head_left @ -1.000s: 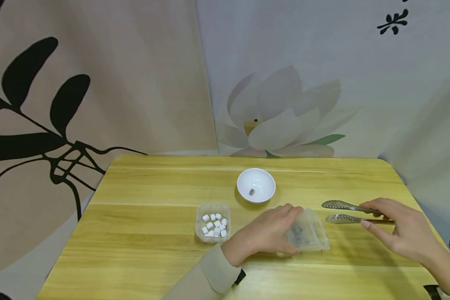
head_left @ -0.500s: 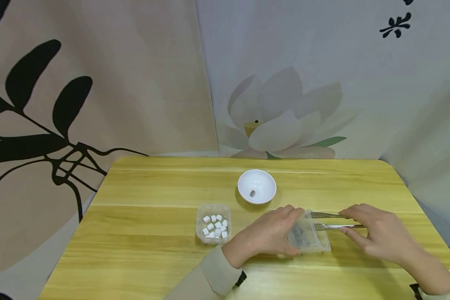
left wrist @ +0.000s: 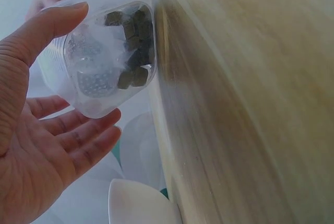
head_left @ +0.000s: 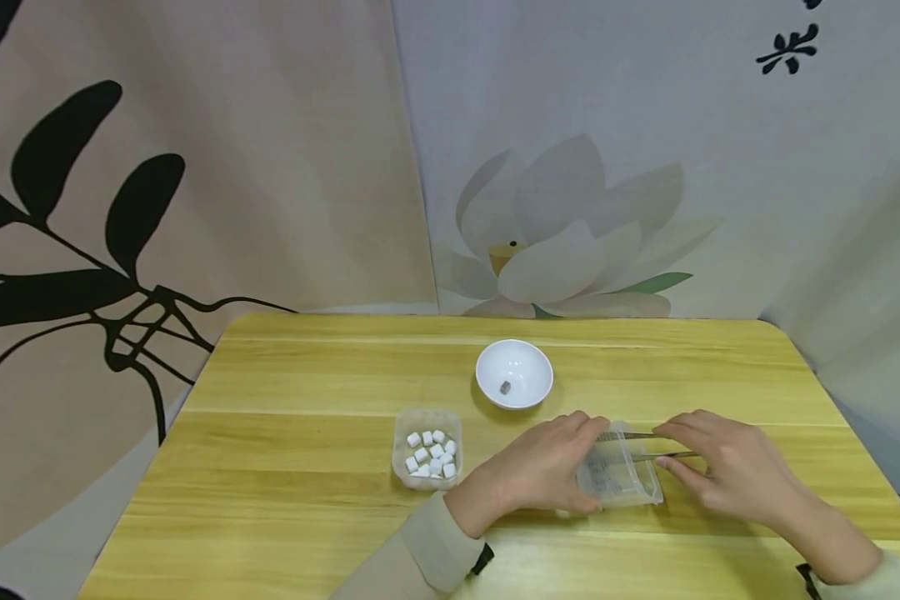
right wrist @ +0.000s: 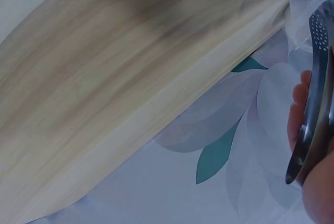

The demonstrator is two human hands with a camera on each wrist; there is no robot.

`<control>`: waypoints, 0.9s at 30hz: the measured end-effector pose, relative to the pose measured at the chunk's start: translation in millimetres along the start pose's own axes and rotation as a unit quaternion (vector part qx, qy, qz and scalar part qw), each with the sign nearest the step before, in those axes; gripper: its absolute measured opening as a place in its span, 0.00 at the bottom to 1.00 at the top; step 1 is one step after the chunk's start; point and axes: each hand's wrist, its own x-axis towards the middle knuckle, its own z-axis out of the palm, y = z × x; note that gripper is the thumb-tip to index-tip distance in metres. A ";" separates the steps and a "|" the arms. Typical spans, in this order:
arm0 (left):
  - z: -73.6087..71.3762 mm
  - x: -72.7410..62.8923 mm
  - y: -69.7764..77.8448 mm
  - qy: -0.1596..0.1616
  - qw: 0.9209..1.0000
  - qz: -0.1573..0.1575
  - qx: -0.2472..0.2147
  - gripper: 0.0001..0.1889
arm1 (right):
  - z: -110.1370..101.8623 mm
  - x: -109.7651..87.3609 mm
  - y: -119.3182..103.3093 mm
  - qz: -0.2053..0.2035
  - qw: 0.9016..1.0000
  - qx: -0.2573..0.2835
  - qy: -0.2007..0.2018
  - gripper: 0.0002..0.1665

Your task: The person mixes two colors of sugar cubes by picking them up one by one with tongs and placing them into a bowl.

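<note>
In the head view my left hand grips a clear plastic container that lies tipped on its side, mouth to the right. Several dark cubes show along its lower side in the left wrist view, with the thumb on one side and the fingers on the other. My right hand holds metal tongs. Their perforated tips reach inside the container, spread apart with nothing seen between them. Whether they touch the cubes is hard to tell.
Behind the hands stands a white bowl with one grey cube in it. Left of my left hand is a second clear container holding several white cubes. The wooden table ends at a printed curtain.
My right hand has moved left, bringing the tongs from outside the container to inside it. The left hand and the container have stayed in place.
</note>
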 end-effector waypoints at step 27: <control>-0.8 0.4 1.5 -0.003 1.000 -0.005 0.004 0.52 | 0.2 9.8 -2.0 -0.006 1.000 0.014 -0.022 0.37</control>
